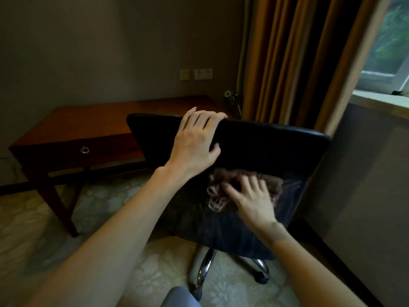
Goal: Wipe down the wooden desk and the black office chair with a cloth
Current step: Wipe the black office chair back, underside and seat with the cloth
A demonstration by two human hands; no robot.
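The desk (93,122) is standing against the wall, beyond and to the left of the chair (265,151), well out of my reach for now. The chair is sitting right in front of me, its back running long from left to right. My left hand (194,147) is gripping the top edge of that back, fingers curled over it, steadying it. My right hand (252,198) is pressing the cloth (223,191) against the chair just below, fingers spread flat on it. I judge the unwiped stretch is lying to the right, along the back's length, nearer my right hand.
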